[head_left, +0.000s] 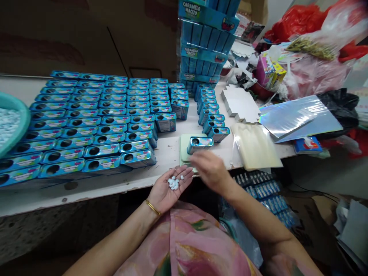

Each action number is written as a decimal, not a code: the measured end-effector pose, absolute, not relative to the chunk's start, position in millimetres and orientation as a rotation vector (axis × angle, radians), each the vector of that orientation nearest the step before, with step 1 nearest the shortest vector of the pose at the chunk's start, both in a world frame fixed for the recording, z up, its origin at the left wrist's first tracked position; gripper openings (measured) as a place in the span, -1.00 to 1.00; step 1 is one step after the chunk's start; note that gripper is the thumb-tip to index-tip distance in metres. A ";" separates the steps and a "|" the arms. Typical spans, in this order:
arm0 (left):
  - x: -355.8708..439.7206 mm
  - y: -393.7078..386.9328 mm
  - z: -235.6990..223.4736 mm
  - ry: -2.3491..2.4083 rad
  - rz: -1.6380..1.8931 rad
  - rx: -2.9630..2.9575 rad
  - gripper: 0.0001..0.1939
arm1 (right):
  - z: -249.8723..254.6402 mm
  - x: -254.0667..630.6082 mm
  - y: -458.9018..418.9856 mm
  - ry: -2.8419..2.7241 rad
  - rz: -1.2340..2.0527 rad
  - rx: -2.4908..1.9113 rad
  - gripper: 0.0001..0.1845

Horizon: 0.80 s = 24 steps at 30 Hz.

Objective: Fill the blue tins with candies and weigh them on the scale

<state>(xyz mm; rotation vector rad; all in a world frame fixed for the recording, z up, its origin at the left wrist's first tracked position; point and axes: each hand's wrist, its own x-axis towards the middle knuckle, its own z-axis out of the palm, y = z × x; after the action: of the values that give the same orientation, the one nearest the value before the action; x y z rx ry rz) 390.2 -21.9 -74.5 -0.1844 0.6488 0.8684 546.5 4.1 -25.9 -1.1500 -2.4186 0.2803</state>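
Observation:
My left hand [169,190] is held palm up below the table edge, fingers stretched out. A small heap of pale blue candies [173,183] lies on its palm. My right hand [211,168] hovers just beside it, fingers bent downward and smeared by motion, so what they hold cannot be made out. Just beyond the right fingers, a blue candy tin [202,143] with a dark round opening in its top stands on a pale green kitchen scale [184,147]. The scale's front is partly hidden by my hands.
Rows of upright blue tins [94,130] fill the left, beside a teal basin [24,115] of candies. More tins [208,107] stand behind the scale. Stacked display boxes [201,53] rise at the back. Clear plastic bags [255,147] and a white cardboard piece [241,103] lie right.

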 end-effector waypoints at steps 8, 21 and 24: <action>398.2 -50.3 -91.7 0.654 0.677 -0.235 -0.64 | -82.3 532.0 -63.2 -2.760 0.551 -1.092 -0.72; 404.8 -53.2 -88.3 0.633 0.691 -0.310 -0.80 | -82.0 543.9 -60.2 -2.609 0.688 -1.007 -0.74; 404.9 -53.3 -88.2 0.631 0.691 -0.312 -0.80 | -80.5 544.5 -60.3 -2.589 0.706 -0.998 -0.74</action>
<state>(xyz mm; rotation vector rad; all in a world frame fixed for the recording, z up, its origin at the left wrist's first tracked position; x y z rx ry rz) 404.9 -53.3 -88.2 -0.3122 0.6306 0.6915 544.5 -60.3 -80.5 -0.9979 -2.5890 0.7056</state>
